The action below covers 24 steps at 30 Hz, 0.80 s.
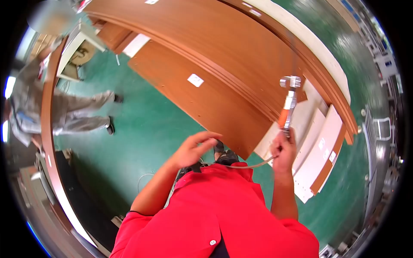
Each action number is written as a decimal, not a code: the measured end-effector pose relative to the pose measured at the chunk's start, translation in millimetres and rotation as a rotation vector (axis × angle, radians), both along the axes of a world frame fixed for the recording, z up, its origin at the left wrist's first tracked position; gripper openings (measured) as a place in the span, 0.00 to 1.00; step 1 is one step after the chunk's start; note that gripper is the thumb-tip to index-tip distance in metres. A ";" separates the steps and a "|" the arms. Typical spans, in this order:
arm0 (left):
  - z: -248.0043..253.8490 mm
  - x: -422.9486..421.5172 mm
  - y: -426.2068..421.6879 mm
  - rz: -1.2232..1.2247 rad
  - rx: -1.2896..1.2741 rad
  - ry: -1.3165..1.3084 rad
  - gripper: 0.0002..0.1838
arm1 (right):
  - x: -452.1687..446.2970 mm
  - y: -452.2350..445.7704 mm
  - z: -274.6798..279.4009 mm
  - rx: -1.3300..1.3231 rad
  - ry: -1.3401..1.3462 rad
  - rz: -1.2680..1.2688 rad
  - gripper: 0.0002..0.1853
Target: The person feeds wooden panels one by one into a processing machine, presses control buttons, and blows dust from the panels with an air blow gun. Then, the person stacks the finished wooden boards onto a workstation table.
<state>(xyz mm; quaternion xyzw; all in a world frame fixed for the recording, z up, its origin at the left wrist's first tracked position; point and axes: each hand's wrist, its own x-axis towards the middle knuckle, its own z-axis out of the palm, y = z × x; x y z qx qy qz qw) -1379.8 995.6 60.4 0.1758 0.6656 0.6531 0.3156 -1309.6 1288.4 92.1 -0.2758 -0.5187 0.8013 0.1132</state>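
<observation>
My right hand is closed around the lower handle of a hammer. The hammer's shiny metal head points away from me, and its handle shows orange and silver parts. A thin tan cord runs from near this hand towards my waist; how it is fixed cannot be made out. My left hand hovers in front of my waist with its fingers stretched out, holding nothing. Beyond both hands lie stacked brown wooden panels, one with a white label on it.
Pale boards lie on the right beside the stack. At the left a person in grey stands by a long brown panel. Green floor shows between us. Metal racks or equipment line the right edge.
</observation>
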 end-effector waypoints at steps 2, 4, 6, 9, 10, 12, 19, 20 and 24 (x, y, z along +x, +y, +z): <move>-19.2 -6.8 6.2 0.154 -0.035 -0.144 0.19 | 14.9 50.5 -9.5 0.122 -0.130 -0.262 0.06; -25.9 -26.5 14.2 0.305 -0.066 -0.225 0.20 | 20.1 100.5 -34.7 0.235 -0.251 -0.407 0.07; -30.1 -57.2 21.9 0.445 -0.066 -0.276 0.23 | 15.9 160.0 -87.3 0.397 -0.372 -0.447 0.08; -27.9 -105.7 47.1 0.607 -0.078 -0.293 0.24 | -1.0 246.7 -184.9 0.735 -0.564 -0.433 0.12; -21.5 -122.0 57.8 0.652 -0.079 -0.303 0.26 | -9.0 250.8 -188.6 0.762 -0.609 -0.428 0.13; -13.0 -153.4 77.8 0.741 -0.145 -0.308 0.32 | -25.4 250.6 -190.8 0.813 -0.689 -0.424 0.16; -8.4 -219.6 129.5 0.818 -0.493 -0.254 0.47 | -29.8 269.0 -216.3 0.963 -0.862 -0.221 0.26; -11.4 -221.8 130.3 0.825 -0.504 -0.243 0.45 | -29.5 272.5 -216.6 0.978 -0.919 -0.170 0.27; -22.5 -223.7 119.1 0.786 -0.418 -0.216 0.40 | -57.2 264.8 -177.2 1.143 -1.021 -0.158 0.31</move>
